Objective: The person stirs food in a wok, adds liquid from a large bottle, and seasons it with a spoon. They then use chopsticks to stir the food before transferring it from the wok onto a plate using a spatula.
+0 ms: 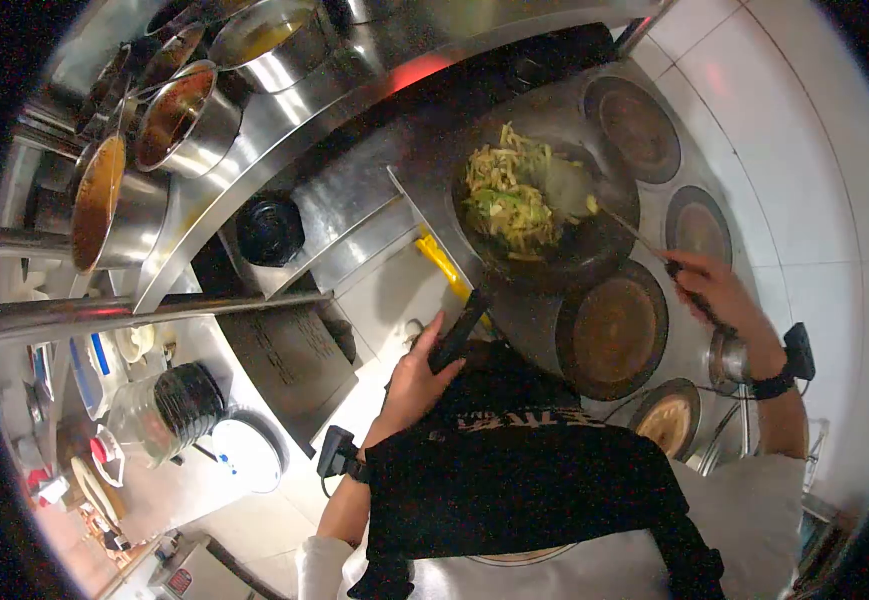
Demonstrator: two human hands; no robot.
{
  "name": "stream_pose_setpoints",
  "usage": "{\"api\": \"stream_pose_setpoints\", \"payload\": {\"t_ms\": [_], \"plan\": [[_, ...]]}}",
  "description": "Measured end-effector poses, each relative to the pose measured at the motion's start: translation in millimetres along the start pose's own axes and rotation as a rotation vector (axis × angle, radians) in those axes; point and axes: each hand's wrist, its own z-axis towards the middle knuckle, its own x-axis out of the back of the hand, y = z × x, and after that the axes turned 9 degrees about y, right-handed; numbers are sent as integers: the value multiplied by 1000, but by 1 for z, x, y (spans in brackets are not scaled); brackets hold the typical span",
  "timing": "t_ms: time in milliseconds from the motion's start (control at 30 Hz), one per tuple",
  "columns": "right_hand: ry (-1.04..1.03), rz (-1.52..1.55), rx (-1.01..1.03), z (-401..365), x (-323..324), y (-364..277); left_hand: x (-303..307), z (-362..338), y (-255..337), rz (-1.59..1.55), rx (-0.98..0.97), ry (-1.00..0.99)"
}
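Note:
A dark wok (599,255) sits on the stove, holding a heap of pale yellow and green vegetable strips (509,195). My left hand (416,385) is closed around the wok's black handle (462,325), at the near left of the pan. In my right hand (716,285) is a spatula (636,234), gripped by its dark handle. Its thin metal shaft reaches down into the wok from the right. The blade lies at the right side of the food, partly blurred.
Round burner plates (612,328) surround the wok on the right. Steel pots (192,120) with sauces or liquids stand on a raised shelf (284,135) at upper left. A side counter at left bears a large clear jar (149,420) and a white round lid (247,452). White tiled wall (754,150) bounds the right.

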Motion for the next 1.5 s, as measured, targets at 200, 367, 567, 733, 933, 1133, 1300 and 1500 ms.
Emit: {"api": "stream_pose_setpoints", "payload": {"t_ms": [200,367,567,733,933,1133,1300,1500], "plan": [[-62,369,-461,38,3,105,3,0,0,69,45,-37],[-281,599,-302,53,-64,45,7,0,12,82,119,-67],[-26,259,19,66,-46,39,7,-4,11,11,118,-45],[21,-444,279,39,-17,-23,5,-6,9,44,185,-39],[306,-872,854,65,-25,-52,4,-6,7,39,104,-40],[-2,-916,735,68,-19,-68,7,-3,8,57,139,-31],[42,-973,572,82,-30,-61,7,-4,6,33,125,-45],[-26,-493,463,53,45,-34,14,-2,20,42,176,19]]}}
